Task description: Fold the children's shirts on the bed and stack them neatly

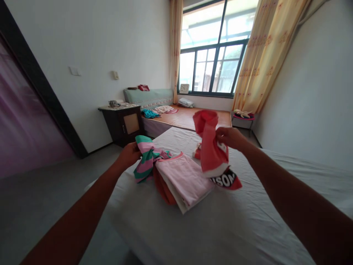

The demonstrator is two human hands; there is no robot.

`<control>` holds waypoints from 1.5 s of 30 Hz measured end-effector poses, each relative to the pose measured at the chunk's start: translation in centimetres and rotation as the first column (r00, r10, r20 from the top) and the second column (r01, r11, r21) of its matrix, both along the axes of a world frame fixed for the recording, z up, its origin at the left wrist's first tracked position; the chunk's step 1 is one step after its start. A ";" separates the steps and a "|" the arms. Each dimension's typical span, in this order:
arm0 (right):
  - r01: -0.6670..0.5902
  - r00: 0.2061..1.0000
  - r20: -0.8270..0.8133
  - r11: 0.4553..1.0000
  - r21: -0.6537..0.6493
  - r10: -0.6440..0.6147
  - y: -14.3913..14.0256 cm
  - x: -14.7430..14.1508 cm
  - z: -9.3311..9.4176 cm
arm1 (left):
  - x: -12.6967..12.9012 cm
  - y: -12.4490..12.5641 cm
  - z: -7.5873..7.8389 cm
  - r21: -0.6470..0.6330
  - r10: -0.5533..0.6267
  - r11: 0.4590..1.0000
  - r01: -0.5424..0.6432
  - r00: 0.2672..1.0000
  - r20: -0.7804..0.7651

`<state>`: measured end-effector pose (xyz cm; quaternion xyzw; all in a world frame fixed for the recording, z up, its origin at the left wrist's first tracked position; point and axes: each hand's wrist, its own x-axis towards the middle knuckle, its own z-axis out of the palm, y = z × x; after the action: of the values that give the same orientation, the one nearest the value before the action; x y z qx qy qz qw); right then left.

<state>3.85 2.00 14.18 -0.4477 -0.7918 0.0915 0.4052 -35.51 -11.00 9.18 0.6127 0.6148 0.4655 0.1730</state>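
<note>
My left hand (133, 152) is closed on a green-and-pink striped garment (146, 165), lifting its upper end above the bed. On the other side, my right hand (227, 138) grips a red garment (211, 147) with a white band and black-and-white lettering low down; it hangs bunched from the fingers. Between the hands lies a stack of folded clothes, a pale pink garment (187, 176) on top and an orange-brown garment (165, 187) showing at its left side. A small red-and-white piece of cloth (196, 151) lies behind the red garment, partly hidden by it.
The clothes are on a bed with a pale sheet (248, 228). Beyond it stands another bed (187, 117) with a turquoise cloth (150, 113) on it. A dark cabinet (124, 123) is at the left, a small stool (244, 117) at the right, under the curtain.
</note>
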 end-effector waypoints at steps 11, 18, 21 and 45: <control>-0.310 0.671 0.663 0.938 -0.154 0.331 -10.4 -10.8 -7.5 | 2.2 -0.6 -0.6 -0.023 0.090 0.995 -0.101 0.952 -0.292; -0.242 0.870 0.430 0.969 -0.056 0.242 -6.4 -8.3 -1.3 | 3.2 -3.1 0.7 0.181 0.256 0.962 -0.205 0.906 -0.336; -0.196 0.979 -0.035 0.972 0.129 0.202 -4.4 -6.2 3.0 | 4.8 -3.9 1.1 0.239 0.253 0.954 -0.180 0.911 -0.324; -0.271 0.900 0.266 0.921 -0.279 0.345 -7.5 -3.7 -3.3 | 14.6 3.0 1.2 -0.073 -0.137 0.980 0.187 0.363 -0.922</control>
<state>0.18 -5.54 10.91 -0.3696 -0.8900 0.1763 0.2004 -20.95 -8.04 10.36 0.8286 0.5329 0.0402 -0.1669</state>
